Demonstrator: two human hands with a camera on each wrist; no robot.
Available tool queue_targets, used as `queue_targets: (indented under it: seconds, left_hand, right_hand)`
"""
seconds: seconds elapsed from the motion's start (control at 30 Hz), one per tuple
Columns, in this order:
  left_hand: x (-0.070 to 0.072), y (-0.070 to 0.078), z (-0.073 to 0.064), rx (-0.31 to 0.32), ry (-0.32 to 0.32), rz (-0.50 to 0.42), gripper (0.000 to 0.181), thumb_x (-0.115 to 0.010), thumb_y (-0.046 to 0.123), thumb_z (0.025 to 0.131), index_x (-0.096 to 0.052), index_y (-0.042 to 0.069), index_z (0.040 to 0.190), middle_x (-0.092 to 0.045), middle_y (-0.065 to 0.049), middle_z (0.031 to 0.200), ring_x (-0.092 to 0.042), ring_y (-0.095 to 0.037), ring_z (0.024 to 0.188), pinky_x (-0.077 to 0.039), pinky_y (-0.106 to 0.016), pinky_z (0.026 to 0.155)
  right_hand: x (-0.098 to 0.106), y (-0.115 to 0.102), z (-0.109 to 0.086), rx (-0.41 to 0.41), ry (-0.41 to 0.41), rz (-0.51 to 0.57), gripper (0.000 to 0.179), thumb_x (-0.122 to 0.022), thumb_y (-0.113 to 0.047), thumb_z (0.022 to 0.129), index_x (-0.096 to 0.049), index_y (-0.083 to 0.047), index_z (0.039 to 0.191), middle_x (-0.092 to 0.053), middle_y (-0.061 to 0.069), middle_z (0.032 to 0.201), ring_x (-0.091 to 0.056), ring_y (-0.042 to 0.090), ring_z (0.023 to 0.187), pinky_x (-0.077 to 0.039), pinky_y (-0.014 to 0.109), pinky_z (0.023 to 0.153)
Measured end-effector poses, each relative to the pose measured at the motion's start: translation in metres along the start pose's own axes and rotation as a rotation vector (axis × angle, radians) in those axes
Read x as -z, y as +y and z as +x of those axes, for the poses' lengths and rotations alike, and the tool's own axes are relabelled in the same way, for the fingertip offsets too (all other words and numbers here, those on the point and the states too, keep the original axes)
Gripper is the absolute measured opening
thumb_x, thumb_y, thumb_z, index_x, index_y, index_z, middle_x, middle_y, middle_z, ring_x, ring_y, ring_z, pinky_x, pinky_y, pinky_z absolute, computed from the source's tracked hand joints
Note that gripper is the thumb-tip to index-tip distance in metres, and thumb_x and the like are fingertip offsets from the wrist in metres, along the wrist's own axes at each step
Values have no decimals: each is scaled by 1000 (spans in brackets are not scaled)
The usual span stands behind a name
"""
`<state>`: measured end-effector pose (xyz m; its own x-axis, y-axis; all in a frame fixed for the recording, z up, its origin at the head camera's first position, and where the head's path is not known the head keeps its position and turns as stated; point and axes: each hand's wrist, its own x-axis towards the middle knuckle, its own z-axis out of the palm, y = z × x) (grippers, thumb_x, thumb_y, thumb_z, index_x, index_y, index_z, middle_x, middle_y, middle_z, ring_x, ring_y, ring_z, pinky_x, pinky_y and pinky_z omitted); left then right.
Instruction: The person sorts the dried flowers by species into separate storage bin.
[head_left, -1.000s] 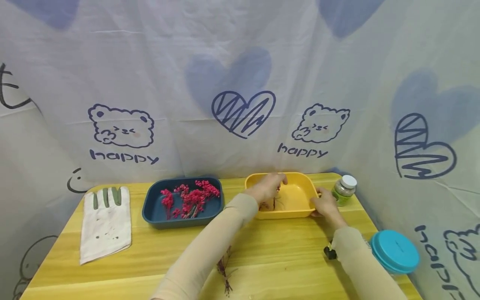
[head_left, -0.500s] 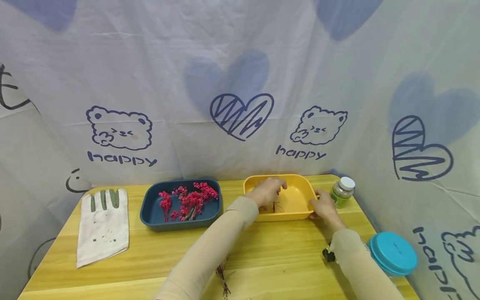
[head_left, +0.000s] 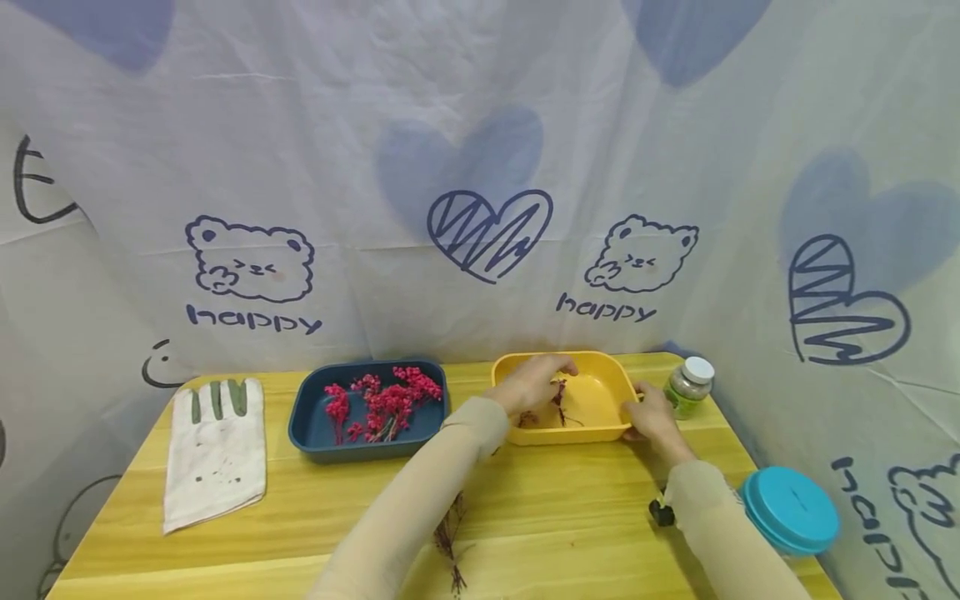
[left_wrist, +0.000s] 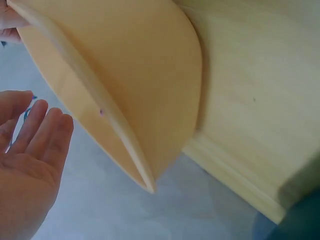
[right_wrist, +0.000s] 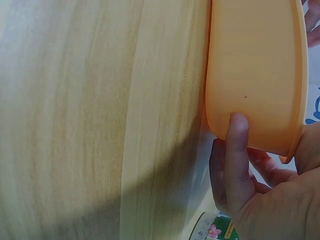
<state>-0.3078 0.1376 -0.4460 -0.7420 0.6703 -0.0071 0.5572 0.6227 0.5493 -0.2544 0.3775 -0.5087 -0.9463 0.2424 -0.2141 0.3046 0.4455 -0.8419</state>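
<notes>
My left hand [head_left: 534,382] reaches over the left part of a yellow tray [head_left: 600,433]. In the left wrist view its fingers are gently bent, and a gap shows between thumb and fingertips. Just below the fingertips, a thin dark-red dried sprig [head_left: 559,403] sits in the tray. More dark stems [head_left: 527,418] are partly covered by the hand. My right hand [head_left: 651,417] grips the tray's right end; in the right wrist view one finger [right_wrist: 237,145] lies along the tray's outer wall, with the others around its corner.
Left of the yellow tray stands a dark blue tray [head_left: 318,454] with red dried flowers [head_left: 390,408]. A white glove [head_left: 216,467] lies at far left. Dark stems [head_left: 450,542] lie near the front. A white-lidded jar [head_left: 690,385], small black object [head_left: 662,512] and blue-lidded container [head_left: 791,508] are right.
The sprig beneath my left hand shows more plainly, as the fingers have shifted slightly away from it. My right hand stays on the tray's end. The head view has shifted slightly.
</notes>
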Motion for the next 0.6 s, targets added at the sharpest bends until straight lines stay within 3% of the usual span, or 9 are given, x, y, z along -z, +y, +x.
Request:
queue_targets:
  seconds: [0.23,0.6]
  left_hand:
    - [17,-12,-26,22,74,-60,47,-60,6,104,-55,13,150,-59,-7,154,-58,-27,141,-50,-40,121]
    - [57,-21,-78,-22,148,-80,67,-63,23,104,-34,20,165,-39,-1,170,-40,-24,156,-36,-45,131]
  right_hand:
    - [-5,3,-3,-5,-15,-8,50,-52,-2,95,-46,11,144,-57,34,118,-67,14,59,-66,33,55]
    - [-1,-5,-6,1,-34,-13,48,-52,-1,95,-45,14,141,-56,30,109,-67,13,59,-66,31,54]
